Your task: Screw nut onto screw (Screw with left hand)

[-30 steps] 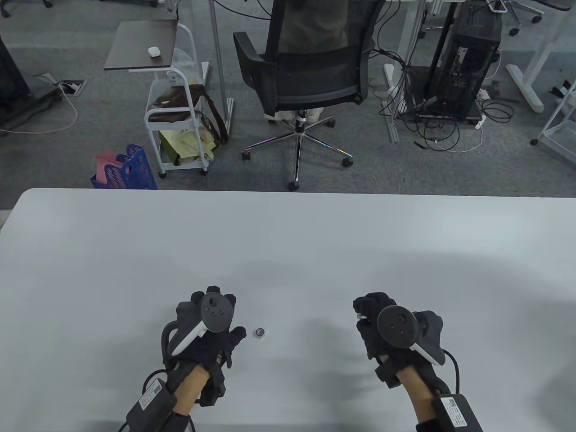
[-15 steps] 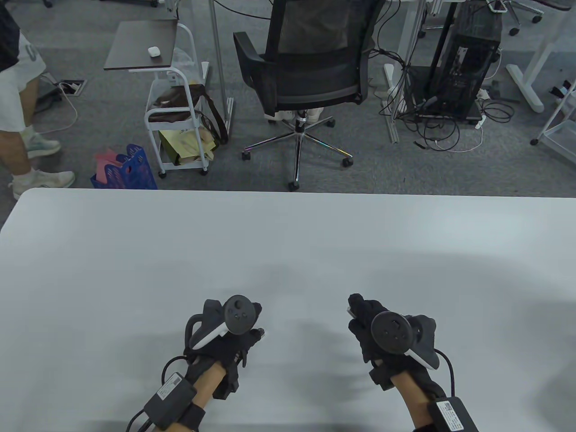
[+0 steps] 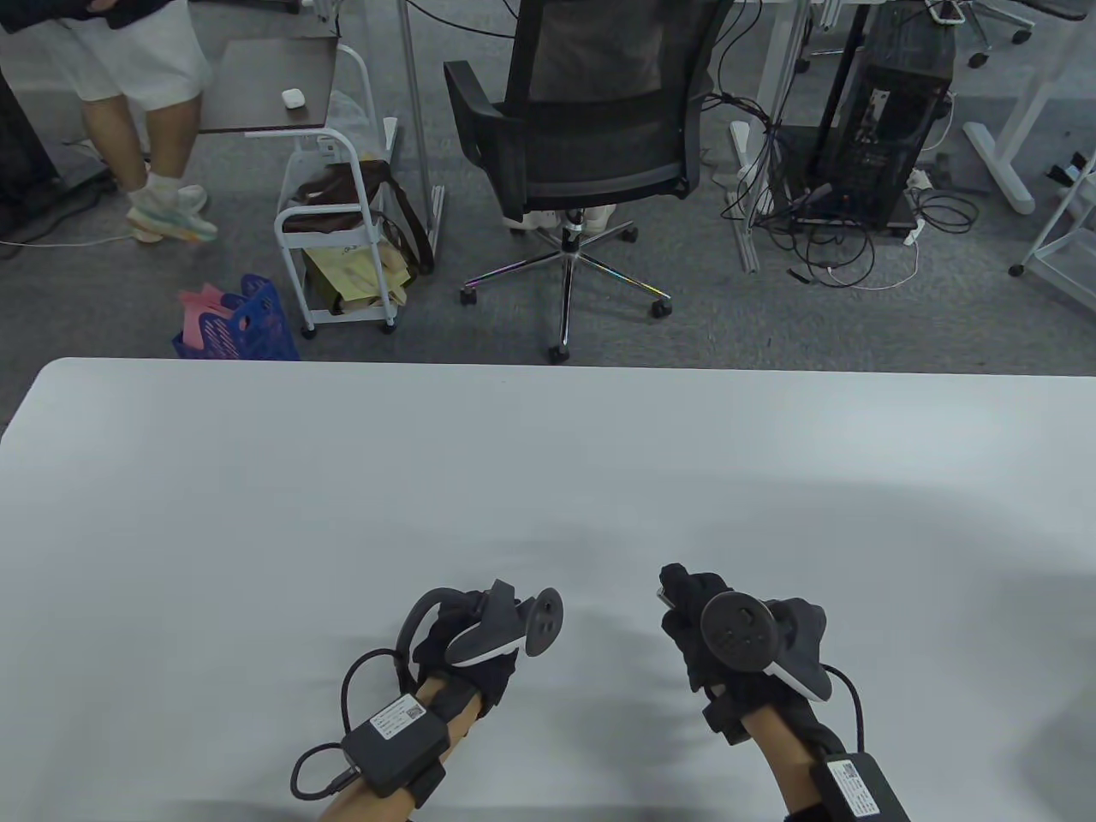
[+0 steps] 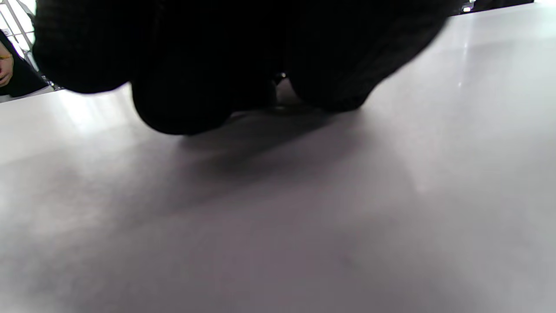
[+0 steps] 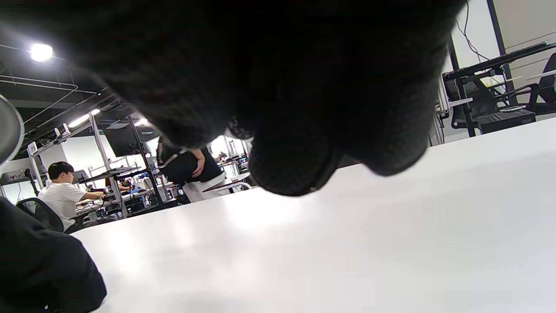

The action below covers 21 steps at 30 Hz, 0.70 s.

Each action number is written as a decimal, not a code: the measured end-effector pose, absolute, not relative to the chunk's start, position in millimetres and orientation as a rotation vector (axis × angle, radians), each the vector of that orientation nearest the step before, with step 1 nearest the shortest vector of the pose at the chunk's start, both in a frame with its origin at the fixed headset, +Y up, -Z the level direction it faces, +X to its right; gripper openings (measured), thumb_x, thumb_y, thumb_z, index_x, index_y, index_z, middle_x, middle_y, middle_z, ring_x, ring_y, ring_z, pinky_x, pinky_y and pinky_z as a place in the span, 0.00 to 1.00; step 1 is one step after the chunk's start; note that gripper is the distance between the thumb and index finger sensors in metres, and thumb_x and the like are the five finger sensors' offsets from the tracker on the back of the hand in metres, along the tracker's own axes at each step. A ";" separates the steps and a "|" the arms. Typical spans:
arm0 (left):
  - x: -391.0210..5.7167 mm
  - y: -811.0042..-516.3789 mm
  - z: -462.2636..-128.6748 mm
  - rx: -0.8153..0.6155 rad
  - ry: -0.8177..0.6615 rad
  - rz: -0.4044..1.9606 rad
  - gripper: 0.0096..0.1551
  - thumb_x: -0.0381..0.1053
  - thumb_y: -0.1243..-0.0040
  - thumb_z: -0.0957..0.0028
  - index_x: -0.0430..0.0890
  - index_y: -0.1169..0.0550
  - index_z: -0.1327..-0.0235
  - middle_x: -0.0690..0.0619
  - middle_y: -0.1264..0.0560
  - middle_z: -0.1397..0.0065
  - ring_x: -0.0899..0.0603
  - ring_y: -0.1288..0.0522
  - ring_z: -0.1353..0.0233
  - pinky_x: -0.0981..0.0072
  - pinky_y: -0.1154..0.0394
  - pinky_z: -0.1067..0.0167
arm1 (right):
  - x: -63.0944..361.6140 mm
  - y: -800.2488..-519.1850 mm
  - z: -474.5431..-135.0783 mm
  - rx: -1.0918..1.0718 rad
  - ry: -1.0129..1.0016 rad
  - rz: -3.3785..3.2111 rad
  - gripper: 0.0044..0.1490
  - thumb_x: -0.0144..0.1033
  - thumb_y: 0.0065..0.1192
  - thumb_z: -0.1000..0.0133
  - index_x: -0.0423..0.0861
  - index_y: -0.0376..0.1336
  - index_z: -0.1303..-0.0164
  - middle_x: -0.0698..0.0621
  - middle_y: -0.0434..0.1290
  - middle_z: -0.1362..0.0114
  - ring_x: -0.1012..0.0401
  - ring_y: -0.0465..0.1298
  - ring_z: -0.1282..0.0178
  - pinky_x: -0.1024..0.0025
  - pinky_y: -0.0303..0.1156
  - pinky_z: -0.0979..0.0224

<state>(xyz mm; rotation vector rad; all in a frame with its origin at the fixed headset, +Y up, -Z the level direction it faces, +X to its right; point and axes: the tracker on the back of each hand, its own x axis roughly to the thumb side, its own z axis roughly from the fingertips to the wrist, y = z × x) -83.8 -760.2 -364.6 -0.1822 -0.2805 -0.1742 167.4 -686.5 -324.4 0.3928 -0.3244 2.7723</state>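
My left hand [image 3: 505,646] is rolled onto its side over the spot where the small silver nut lay, and the nut is hidden under it in the table view. In the left wrist view my gloved fingertips [image 4: 186,108] are down on the white table [image 4: 304,217], closed around a small dark metal piece [image 4: 280,104], which looks like the nut. My right hand [image 3: 676,599] hovers to the right, about a hand's width away. It grips the screw, of which only a pale end [image 3: 662,592] shows past the fingers.
The white table [image 3: 548,462] spreads wide in front of both hands. Beyond its far edge are an office chair [image 3: 591,145], a white trolley [image 3: 334,223] and a person walking at the far left [image 3: 137,94].
My left hand moved right over the nut, rolled onto its side and closed on it. My right hand drifted slightly left with the screw. A person walked in at the far left.
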 end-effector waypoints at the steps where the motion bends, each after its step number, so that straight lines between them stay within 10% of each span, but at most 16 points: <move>1: -85.2 -759.4 -365.2 -0.188 -0.269 -0.153 0.25 0.48 0.29 0.61 0.47 0.18 0.49 0.41 0.16 0.44 0.37 0.14 0.56 0.49 0.17 0.60 | 167.6 -686.1 -324.1 0.390 -0.330 2.767 0.33 0.36 0.79 0.58 0.45 0.72 0.42 0.43 0.80 0.40 0.56 0.92 0.57 0.58 0.90 0.48; 11: -120.5 -687.0 -357.2 -0.129 -0.150 0.590 0.28 0.48 0.33 0.57 0.46 0.18 0.40 0.40 0.19 0.41 0.35 0.16 0.54 0.46 0.21 0.54 | 161.6 -682.9 -323.3 0.369 -0.324 2.653 0.30 0.34 0.81 0.59 0.45 0.76 0.45 0.43 0.77 0.36 0.55 0.90 0.52 0.59 0.89 0.43; 21: -142.9 -701.9 -344.9 -0.229 -0.128 1.081 0.28 0.48 0.36 0.56 0.42 0.20 0.41 0.37 0.20 0.42 0.34 0.17 0.55 0.44 0.21 0.57 | 139.4 -667.9 -324.1 0.380 -0.319 2.629 0.32 0.33 0.81 0.60 0.45 0.74 0.42 0.42 0.77 0.37 0.58 0.90 0.53 0.62 0.89 0.43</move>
